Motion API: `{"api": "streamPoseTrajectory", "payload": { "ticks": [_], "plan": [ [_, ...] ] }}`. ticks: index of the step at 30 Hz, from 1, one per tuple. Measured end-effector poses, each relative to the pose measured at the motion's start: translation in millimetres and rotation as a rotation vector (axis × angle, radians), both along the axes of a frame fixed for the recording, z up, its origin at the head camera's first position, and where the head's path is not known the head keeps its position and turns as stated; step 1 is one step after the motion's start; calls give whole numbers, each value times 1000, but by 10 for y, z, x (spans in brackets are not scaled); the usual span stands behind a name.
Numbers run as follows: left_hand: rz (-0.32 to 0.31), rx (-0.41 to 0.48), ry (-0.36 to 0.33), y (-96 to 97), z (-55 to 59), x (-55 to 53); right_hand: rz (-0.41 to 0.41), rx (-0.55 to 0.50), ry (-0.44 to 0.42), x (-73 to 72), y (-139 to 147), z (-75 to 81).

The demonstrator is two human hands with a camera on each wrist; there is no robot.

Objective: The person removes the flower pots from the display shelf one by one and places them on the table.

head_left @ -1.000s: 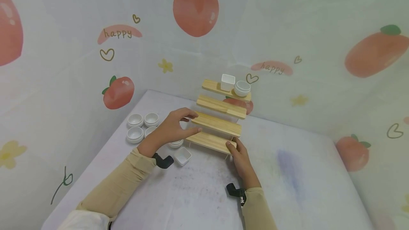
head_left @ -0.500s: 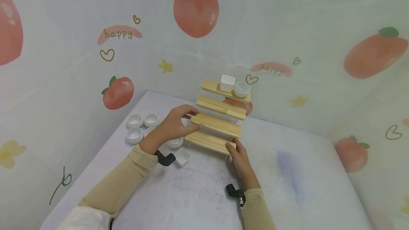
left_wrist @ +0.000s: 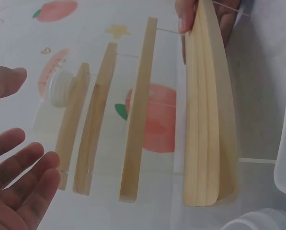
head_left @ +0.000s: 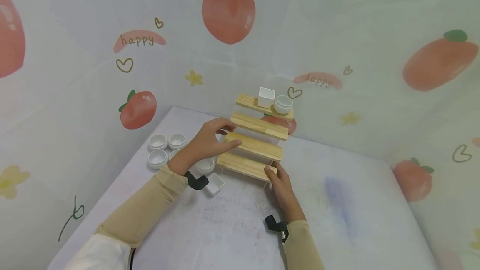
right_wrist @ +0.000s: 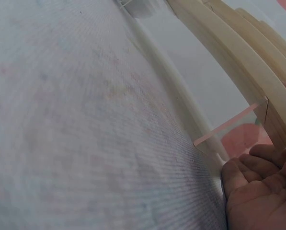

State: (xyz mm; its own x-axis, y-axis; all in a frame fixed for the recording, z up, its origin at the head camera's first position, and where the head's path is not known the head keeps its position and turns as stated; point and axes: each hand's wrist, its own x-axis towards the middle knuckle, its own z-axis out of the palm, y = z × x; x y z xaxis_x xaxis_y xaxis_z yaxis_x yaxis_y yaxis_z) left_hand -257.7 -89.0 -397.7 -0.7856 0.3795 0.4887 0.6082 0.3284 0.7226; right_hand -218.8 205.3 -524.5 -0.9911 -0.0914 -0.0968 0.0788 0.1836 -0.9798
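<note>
A tiered display stand with pale wooden shelves and clear side supports stands on the table. My right hand grips the right end of its lowest shelf, thumb on top; in the right wrist view its other fingers lie by the clear side panel. My left hand hovers at the left ends of the middle shelves. Its thumb and fingers are spread apart in the left wrist view, with nothing between them. A white square bowl and a white round bowl sit on the top shelf, towards its right end.
Several white round bowls stand on the table left of the stand, some partly behind the left arm. A white square bowl sits in front of the stand's left end. Fruit-printed cloth hangs behind the table.
My left hand has shifted slightly up and to the right, along the left ends of the shelves. The right hand keeps its grip, and the stand and bowls have not moved.
</note>
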Motion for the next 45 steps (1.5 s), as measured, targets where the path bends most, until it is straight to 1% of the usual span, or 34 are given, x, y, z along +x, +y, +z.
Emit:
{"api": "streamPoseTrajectory", "payload": {
  "ticks": [7,15,22,27,33,39,45],
  "plan": [
    [-7,-29,20,63,45,-69,-5,10,3,3,4,8],
    [-25,-12,34,103,80,-139,12,-8,2,5,9,3],
    [-5,24,-6,108,92,-210,7,-13,-1,-1,2,3],
    [7,38,-22,108,105,-260,4,-14,-2,-2,-4,-4],
    [12,26,-22,110,168,-300,3,-4,3,6,-7,-8],
    [24,38,-19,130,184,-352,-2,1,0,13,-20,-5],
    [43,19,4,152,220,-388,-8,5,0,11,-29,0]
  ]
}}
